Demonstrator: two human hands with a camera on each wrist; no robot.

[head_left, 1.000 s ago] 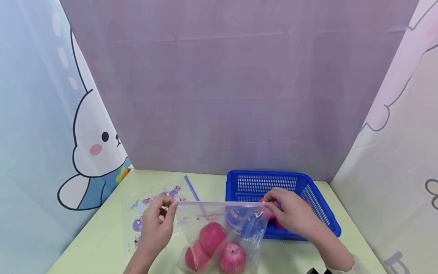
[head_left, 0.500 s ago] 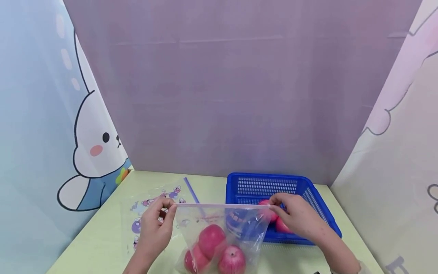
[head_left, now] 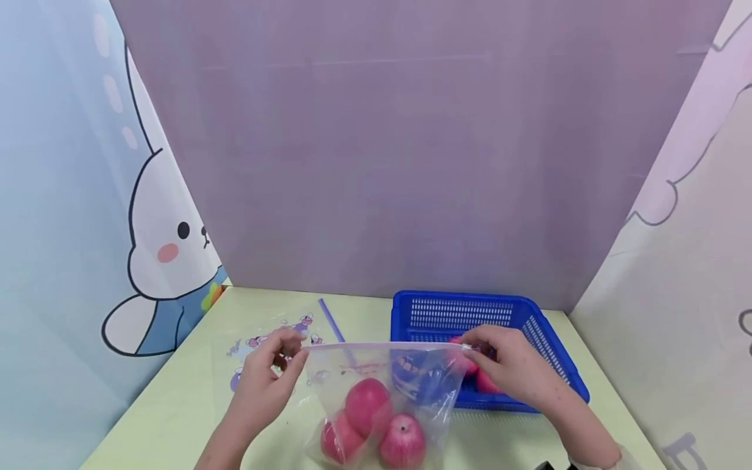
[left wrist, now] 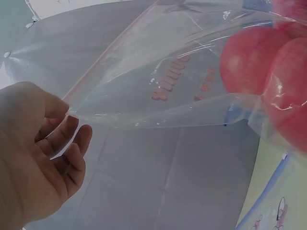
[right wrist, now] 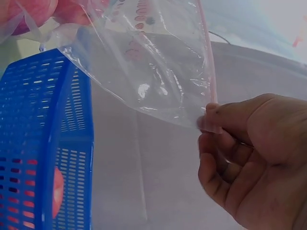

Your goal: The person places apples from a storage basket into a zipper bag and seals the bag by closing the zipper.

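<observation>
A clear zip bag (head_left: 376, 372) with a pink strip along its top edge hangs between my two hands, its mouth edge stretched straight. Three red apples (head_left: 368, 406) lie in its lower part. My left hand (head_left: 266, 382) pinches the bag's left top corner between thumb and forefinger, the other fingers loosely curled. At the opposite corner, my right hand (head_left: 517, 362) pinches the end of the pink strip (right wrist: 211, 72). The right wrist view shows a little of the corner poking past those fingertips. Red print (left wrist: 172, 76) is visible through the film.
Behind the bag on the right stands a blue plastic basket (head_left: 458, 294) with red apples (head_left: 486, 383) in it, partly hidden by my right hand. A flat printed clear bag (head_left: 235, 349) with a purple strip (head_left: 330, 318) lies at the left. Curtains surround the pale table (head_left: 158, 405).
My right hand has moved slightly right along with its corner of the bag, and the pink strip spans a little wider. My left hand keeps nearly the same place; the apples stay in the bag.
</observation>
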